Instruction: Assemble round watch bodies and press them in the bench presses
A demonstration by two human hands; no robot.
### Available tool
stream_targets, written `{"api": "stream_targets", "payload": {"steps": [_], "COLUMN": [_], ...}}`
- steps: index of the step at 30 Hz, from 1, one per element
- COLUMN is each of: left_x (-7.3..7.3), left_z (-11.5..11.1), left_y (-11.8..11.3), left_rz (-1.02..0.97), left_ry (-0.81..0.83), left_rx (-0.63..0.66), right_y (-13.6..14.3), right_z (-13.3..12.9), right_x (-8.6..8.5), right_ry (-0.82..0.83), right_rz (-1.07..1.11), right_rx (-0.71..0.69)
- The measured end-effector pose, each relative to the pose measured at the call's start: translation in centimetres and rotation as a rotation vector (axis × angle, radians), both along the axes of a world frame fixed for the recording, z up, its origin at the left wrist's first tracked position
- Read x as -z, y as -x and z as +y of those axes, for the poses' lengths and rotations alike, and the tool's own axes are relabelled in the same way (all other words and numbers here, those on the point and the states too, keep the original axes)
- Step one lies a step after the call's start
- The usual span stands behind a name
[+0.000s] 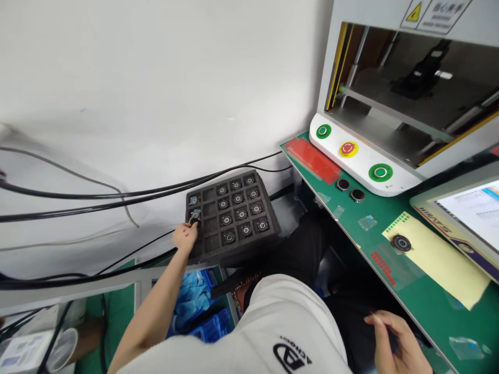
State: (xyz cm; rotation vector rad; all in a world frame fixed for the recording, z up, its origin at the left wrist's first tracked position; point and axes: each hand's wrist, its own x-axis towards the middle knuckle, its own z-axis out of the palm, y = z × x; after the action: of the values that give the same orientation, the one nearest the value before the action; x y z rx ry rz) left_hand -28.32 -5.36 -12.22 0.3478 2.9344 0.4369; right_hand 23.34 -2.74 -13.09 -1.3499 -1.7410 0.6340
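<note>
My left hand (185,236) reaches to the left edge of the black foam tray (210,225), the fingers pinching a small round part (195,215) with a blue spot, by its near side. That part is at the tray's left-edge column, second pocket from the far-left corner; I cannot tell whether it is fully seated. A blue-spotted part (194,199) sits in that corner pocket, and dark round parts fill three columns toward the right edge.

My right hand (399,343) is beside the near edge of the green table (351,213), thumb tip close to forefinger; I cannot tell whether they are pressed together. At the table's far-left corner lies a red sheet (312,157), with two black discs (357,195) just beside it.
</note>
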Motion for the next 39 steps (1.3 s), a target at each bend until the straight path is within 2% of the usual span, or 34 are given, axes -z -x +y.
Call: {"api": "stream_targets", "payload": {"steps": [3,6,8,10,12,14,16,20,23,25,30,34,36,39], "left_x": [-2.1,-4.5,-6.4,-8.3,-9.9,-10.9,-11.6,-12.3,-12.5,-12.3,-10.9,-10.4,-10.5,-10.8], "left_z": [3.9,7.8,9.4,10.2,10.5,10.7,10.8,10.7,10.5,10.6,12.2,13.0,13.0,12.5], "left_y": [-5.0,-12.6,-18.0,-22.4,-25.8,-28.2,-29.9,-31.9,-32.1,-31.8,-30.8,-30.5,-30.5,-30.5], "left_rz": [0.029,-0.041,-0.116,-0.194,-0.282,-0.372,-0.441,-0.508,-0.575,-0.733,-1.273,-1.406,-1.385,-1.341], "left_ry": [-0.185,-0.382,-0.484,-0.644,-0.811,-0.922,-0.968,-0.993,-0.990,-0.960,-0.847,-0.789,-0.791,-0.813], "left_rx": [0.242,0.599,0.845,1.163,1.438,1.615,1.704,1.744,1.781,1.814,1.917,1.971,1.975,1.888], "right_y": [0.7,2.0,2.9,3.8,4.3,4.5,4.6,5.2,5.5,5.5,5.6,5.9,5.9,5.6], "right_z": [0.2,0.2,0.5,1.1,1.9,2.5,2.7,2.4,2.2,2.2,2.2,2.3,2.4,2.2], "right_x": [-0.1,-0.9,-1.9,-3.4,-5.2,-7.0,-8.6,-10.5,-11.1,-11.1,-11.2,-11.0,-10.8,-10.8], "right_ry": [0.021,0.051,0.019,-0.045,-0.114,-0.149,-0.128,0.033,0.158,0.222,0.377,0.489,0.499,0.330], "right_rz": [0.086,0.130,0.211,0.354,0.499,0.604,0.686,0.885,1.042,1.148,1.340,1.390,1.371,1.242], "right_rx": [0.012,-0.009,0.046,0.192,0.364,0.450,0.416,0.213,0.188,0.175,0.098,0.029,0.034,0.183]}}
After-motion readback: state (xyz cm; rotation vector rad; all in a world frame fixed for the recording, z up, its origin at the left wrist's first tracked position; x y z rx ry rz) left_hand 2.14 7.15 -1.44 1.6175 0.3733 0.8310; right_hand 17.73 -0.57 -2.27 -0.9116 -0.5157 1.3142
